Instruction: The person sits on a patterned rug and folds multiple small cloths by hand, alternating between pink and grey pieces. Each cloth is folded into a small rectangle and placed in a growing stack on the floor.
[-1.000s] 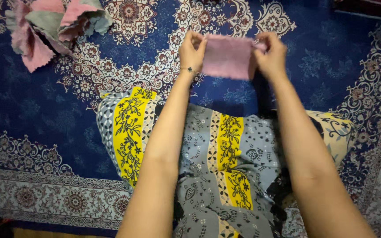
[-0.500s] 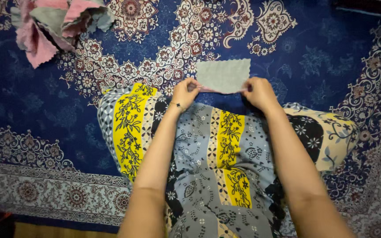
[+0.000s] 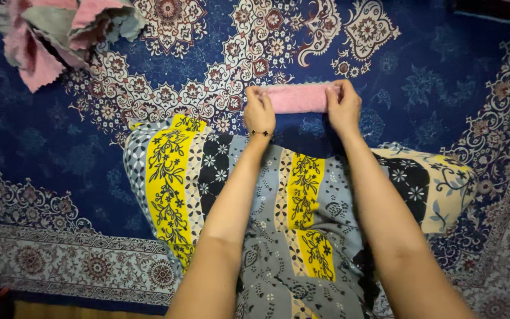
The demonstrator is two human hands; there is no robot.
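A small pink cloth [image 3: 297, 97], folded into a narrow strip, lies on the blue patterned carpet [image 3: 432, 71] just beyond my knees. My left hand [image 3: 258, 109] presses down on its left end, a thin bracelet at the wrist. My right hand [image 3: 343, 105] holds its right end, fingers curled over the fold. Both arms reach forward over my lap, which is covered by grey, yellow and black flowered fabric [image 3: 290, 201].
A loose heap of pink and grey cloths [image 3: 60, 32] with zigzag edges sits on the carpet at the top left. The carpet's pale ornate border [image 3: 60, 260] runs along the near left and the right side.
The cloth was held up pink side showing, then laid flat grey side up near my knees. Now it is folded over into a narrow pink strip, both hands on its ends.
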